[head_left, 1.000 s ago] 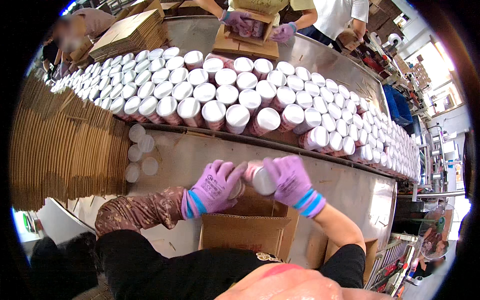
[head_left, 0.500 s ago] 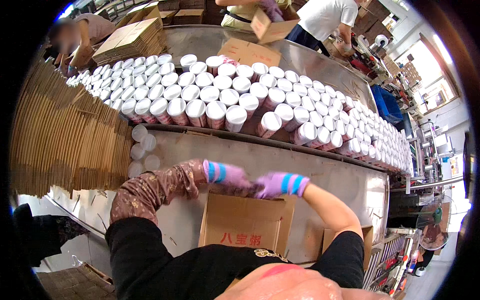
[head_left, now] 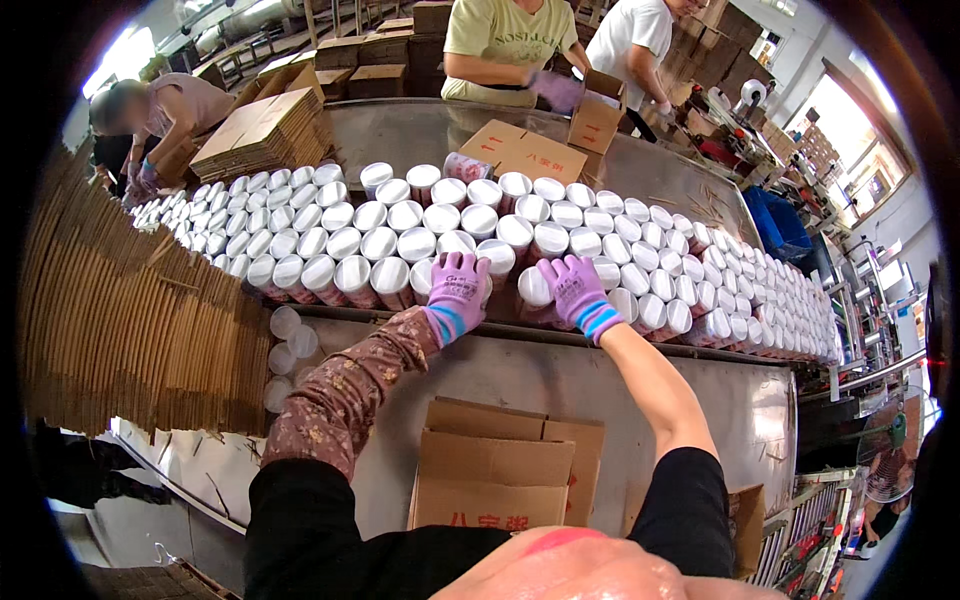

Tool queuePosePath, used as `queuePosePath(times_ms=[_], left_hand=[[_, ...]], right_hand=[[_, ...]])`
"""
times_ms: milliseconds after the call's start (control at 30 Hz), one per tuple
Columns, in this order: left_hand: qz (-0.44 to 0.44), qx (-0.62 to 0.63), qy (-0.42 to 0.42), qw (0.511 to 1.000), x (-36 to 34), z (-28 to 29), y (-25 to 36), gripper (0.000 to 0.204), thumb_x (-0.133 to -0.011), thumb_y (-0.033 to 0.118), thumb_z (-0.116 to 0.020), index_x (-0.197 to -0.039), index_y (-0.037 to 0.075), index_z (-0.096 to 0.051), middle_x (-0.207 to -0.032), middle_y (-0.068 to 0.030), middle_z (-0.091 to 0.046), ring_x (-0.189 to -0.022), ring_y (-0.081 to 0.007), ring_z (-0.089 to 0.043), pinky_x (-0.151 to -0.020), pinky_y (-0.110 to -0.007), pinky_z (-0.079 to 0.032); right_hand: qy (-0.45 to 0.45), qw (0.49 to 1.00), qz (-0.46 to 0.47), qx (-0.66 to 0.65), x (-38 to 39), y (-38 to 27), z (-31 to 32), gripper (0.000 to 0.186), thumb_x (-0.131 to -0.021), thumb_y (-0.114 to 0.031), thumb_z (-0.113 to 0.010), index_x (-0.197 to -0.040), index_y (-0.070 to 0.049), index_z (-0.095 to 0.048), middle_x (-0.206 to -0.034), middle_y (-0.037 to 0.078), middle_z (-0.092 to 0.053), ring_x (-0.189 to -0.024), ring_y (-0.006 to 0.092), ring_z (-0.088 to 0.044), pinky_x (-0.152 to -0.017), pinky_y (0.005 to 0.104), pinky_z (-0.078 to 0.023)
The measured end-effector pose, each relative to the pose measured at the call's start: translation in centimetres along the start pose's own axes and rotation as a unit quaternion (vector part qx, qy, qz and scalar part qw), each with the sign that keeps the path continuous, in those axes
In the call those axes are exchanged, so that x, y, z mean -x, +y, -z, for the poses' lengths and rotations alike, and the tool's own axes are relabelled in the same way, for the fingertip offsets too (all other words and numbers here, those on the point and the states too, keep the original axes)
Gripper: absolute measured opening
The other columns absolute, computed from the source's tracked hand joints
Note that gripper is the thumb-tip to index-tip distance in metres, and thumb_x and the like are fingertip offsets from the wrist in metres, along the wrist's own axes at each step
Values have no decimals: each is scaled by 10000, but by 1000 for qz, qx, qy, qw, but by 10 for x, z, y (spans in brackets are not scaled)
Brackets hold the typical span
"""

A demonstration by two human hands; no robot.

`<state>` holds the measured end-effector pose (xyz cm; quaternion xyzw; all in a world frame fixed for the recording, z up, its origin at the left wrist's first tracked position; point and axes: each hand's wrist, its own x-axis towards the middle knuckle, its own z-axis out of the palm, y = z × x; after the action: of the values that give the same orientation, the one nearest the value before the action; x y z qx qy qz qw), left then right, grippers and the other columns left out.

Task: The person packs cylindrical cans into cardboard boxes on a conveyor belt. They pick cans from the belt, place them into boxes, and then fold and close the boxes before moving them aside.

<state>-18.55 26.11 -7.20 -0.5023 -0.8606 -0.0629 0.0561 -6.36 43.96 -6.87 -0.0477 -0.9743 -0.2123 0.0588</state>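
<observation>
Both my hands wear purple gloves with blue cuff bands and reach to the front row of white-lidded cans (head_left: pixel 353 273). My left hand (head_left: pixel 458 290) is closed over a can (head_left: pixel 487 289), its fingers bent across the top and hiding much of it. Beside the gap in the row, my right hand (head_left: pixel 578 291) curls against another can (head_left: pixel 535 287), whose lid shows left of the thumb. How far the fingers wrap round the cans is partly hidden. Nearer me, an open brown carton (head_left: pixel 495 460) with red print rests on the metal table (head_left: pixel 380 400).
Stacked flat cardboard (head_left: pixel 150 310) rises at the left, with loose clear lids (head_left: pixel 285 322) beside it. A can lies on its side (head_left: pixel 466 168) behind the rows. Across the table, a person in a yellow shirt (head_left: pixel 510 50) handles a carton (head_left: pixel 597 112). A blue crate (head_left: pixel 776 222) stands at right.
My hands have moved forward from the carton's far edge to the cans and spread apart. The far co-worker's carton has shifted right, and my view has tilted up a little.
</observation>
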Motion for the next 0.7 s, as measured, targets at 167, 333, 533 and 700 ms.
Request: queuePosePath(times_ms=[167,333,533,700], left_hand=[[-58,55,113,990,28,-3,-5,735,-564,232,-708,-1202,85,-375,-1081,-111,-434,-1008,-297,-417,-874,-449,-325],[-146,81,169,971,92,46,5,647,-580,208,-659,-1178,59,-462,-1070,-119,-411,-987,-312,-404,-845,-425,-353],[-133,183,-224,948,129,65,-6,642,-595,280,-687,-1166,74,-477,-1063,-159,-467,-996,-347,-447,-867,-410,-389],[-243,341,-368,831,70,31,-14,428,-872,366,-396,-1129,45,-515,-1012,-136,-577,-946,-292,-543,-860,-373,-402]], right_hand=[[131,991,28,-10,24,-21,48,423,-734,-206,-480,-1126,-50,-457,-796,38,-475,-763,178,-444,-666,339,-336],[64,961,71,-260,78,-72,100,652,-642,-497,-614,-1073,-34,-455,-832,61,-483,-783,201,-474,-705,337,-356],[-134,959,84,-233,89,-105,110,688,-615,-528,-651,-1064,-40,-467,-914,108,-561,-862,245,-539,-729,357,-410],[-459,729,88,-500,60,-92,103,728,-629,-431,-705,-1207,-69,-448,-910,117,-631,-741,203,-583,-683,345,-462]])
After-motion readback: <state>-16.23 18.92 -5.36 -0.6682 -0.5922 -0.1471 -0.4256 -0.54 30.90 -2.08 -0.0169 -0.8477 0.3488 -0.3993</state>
